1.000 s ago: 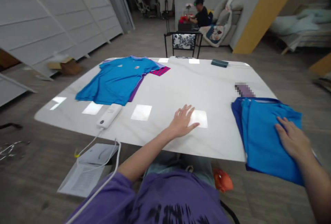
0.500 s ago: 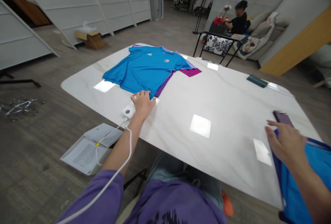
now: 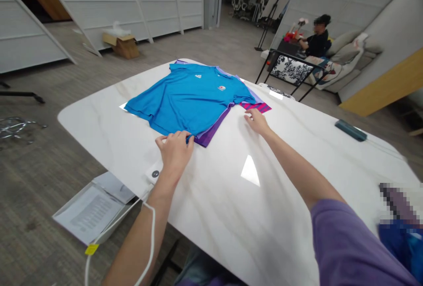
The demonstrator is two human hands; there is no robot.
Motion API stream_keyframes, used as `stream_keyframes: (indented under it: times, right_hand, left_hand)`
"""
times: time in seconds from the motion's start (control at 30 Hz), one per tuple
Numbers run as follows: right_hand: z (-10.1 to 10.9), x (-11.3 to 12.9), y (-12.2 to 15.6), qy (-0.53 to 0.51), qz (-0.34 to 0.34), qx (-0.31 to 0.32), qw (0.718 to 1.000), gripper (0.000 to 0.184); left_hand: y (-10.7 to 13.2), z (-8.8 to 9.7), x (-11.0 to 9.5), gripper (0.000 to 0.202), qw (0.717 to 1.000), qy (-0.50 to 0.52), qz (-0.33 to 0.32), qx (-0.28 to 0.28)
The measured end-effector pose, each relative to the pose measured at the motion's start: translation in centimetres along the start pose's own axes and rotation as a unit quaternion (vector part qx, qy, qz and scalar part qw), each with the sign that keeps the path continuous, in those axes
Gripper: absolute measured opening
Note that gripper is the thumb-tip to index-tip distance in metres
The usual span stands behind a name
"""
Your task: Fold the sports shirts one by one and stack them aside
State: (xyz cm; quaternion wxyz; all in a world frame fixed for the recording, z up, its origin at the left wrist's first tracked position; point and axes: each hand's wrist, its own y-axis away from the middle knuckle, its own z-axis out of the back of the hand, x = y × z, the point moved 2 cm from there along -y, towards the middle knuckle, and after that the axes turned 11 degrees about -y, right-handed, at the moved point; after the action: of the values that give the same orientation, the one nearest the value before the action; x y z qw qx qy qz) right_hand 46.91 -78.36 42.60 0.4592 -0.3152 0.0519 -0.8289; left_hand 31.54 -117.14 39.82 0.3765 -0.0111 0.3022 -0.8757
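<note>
A blue T-shirt point(image 3: 185, 96) with two small chest marks lies spread on the table, over purple and pink-striped cloth point(image 3: 256, 106) that shows along its right side. My left hand point(image 3: 176, 149) is closed at the shirt's near bottom corner, pinching the blue fabric between thumb and fingers. Close to the shirt's right sleeve hovers my right hand point(image 3: 257, 121), its fingers slightly apart and nothing in them. Just behind my left hand sits a white device point(image 3: 153, 172) with a round button and a white cable.
The white marble-patterned table point(image 3: 214, 206) has a dark green case point(image 3: 350, 130) near its far right edge. Blue folded cloth point(image 3: 399, 242) lies at the right edge. An open box with papers point(image 3: 95, 211) stands below the left edge. Beyond are a chair point(image 3: 291, 70) and a seated person point(image 3: 317, 39).
My right hand has left the blue cloth at the right and moved left to near the shirt's sleeve. My left hand stays at the shirt's corner. The view has turned somewhat.
</note>
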Motion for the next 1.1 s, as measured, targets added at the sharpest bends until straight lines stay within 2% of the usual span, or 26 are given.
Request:
stream_keyframes:
  times: [0.1,0.2,0.27,0.37,0.47,0.63,0.7,0.77,0.83,0.9,1.0,1.1]
  right_hand:
    - [-1.9,0.4,-5.9,-0.012,0.014,-0.014,1.0,0.041]
    - [-3.1,1.1,-8.8,0.011,0.04,0.026,0.999,0.043]
    - [-3.4,1.3,-9.5,0.03,0.051,0.048,0.997,0.043]
    - [-3.1,1.2,-9.8,0.033,0.047,0.035,0.998,0.042]
    - [-2.0,0.7,-9.7,-0.01,0.023,-0.027,0.999,0.04]
    - [1.4,-0.7,-8.6,-0.074,-0.019,-0.164,0.984,0.03]
    - [2.9,-1.5,-7.6,-0.063,-0.024,-0.196,0.978,0.032]
    - [4.5,-2.6,-6.3,-0.056,-0.026,-0.225,0.972,0.042]
    - [6.1,-4.4,-4.6,-0.054,-0.023,-0.239,0.969,0.049]
    - [7.9,-6.7,-2.3,-0.045,-0.019,-0.229,0.972,0.047]
    - [11.2,-10.9,2.3,-0.014,-0.023,-0.197,0.98,0.038]
    - [15.2,-15.1,8.4,0.013,-0.04,-0.188,0.981,0.034]
  left_hand:
    - [-0.6,1.7,0.3,0.033,0.998,0.013,-0.006,-0.054]
    - [-1.6,3.3,0.3,0.029,0.995,0.029,-0.004,-0.091]
    - [-2.2,4.1,0.0,0.026,0.993,0.043,-0.008,-0.113]
    - [-2.7,5.1,-0.7,0.022,0.987,0.063,-0.029,-0.143]
    - [-2.7,6.0,-1.7,0.019,0.983,0.07,-0.05,-0.163]
    - [-1.6,7.6,-4.3,0.015,0.976,0.072,-0.102,-0.177]
    - [-0.5,8.1,-6.1,0.013,0.975,0.095,-0.137,-0.146]
    - [1.3,8.4,-8.2,0.012,0.972,0.123,-0.175,-0.092]
    - [3.7,8.5,-10.6,0.012,0.965,0.153,-0.212,-0.027]
    - [6.7,8.2,-13.2,0.012,0.95,0.185,-0.247,0.039]
    - [11.3,7.6,-17.2,0.012,0.922,0.219,-0.296,0.121]
    - [15.6,6.9,-21.4,0.01,0.889,0.23,-0.35,0.185]
